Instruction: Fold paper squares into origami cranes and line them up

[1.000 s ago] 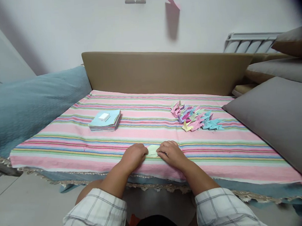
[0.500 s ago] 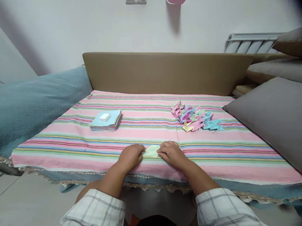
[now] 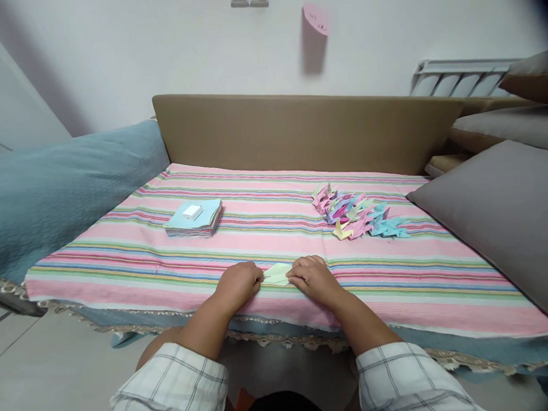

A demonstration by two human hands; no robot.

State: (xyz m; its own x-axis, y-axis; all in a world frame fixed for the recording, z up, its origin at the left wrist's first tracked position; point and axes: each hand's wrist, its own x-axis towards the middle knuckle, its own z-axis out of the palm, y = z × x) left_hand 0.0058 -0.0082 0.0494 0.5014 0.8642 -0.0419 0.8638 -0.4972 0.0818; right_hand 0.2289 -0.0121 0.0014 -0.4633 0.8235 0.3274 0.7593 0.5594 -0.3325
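Two-handed hold on one pale green folded paper (image 3: 277,274), lying on the striped cloth (image 3: 257,245) near its front edge. Pinched at the left tip by the left hand (image 3: 239,284), with fingertips drawn together; gripped at the right end by the right hand (image 3: 315,280), with thumb and fingers likewise narrow. Long axis set left to right, roughly along the stripes. Broadest around the middle, tapering to a slim point toward the left hand.

Covered by fingers at the right end, so impossible to tell whether pointed or blunt there. Creases and layers too faint to count; exact contact at the left tip hard to make out.

Beyond and left of the folded paper: a stack of paper squares (image 3: 188,232), topped with a small white block (image 3: 192,212). Beyond and right of it: a cluster of paper birds (image 3: 358,214) in pink, purple, yellow, green and blue, too overlapped to number. Farther right of it: a grey cushion (image 3: 497,220), cut off by the frame edge. Well beyond it, on the wall: a pink note (image 3: 315,19), curled, with marks too small to read.
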